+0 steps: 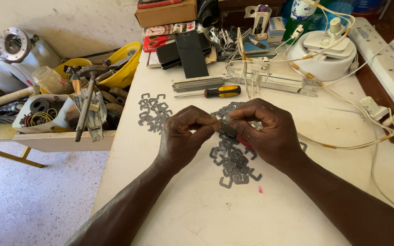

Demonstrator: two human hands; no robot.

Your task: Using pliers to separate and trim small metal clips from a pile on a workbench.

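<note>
Metal clip (224,121) pinched between both hands' fingertips (215,125).

Screwdriver (215,92), hammer (87,98), yellow helmet (126,64), power strip (388,64).

head view, looking down, close above table (197,214)

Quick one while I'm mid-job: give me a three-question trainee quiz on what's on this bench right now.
1. True or false: both hands pinch one small metal piece between them.
2. What tool lies just beyond the hands?
3. The smaller pile of clips lies to which side of the hands: A left, B right?

Key
1. True: left hand and right hand meet on the metal piece.
2. The screwdriver, yellow and black handle.
3. A: smaller pile; the larger pile lies under the hands.
</note>
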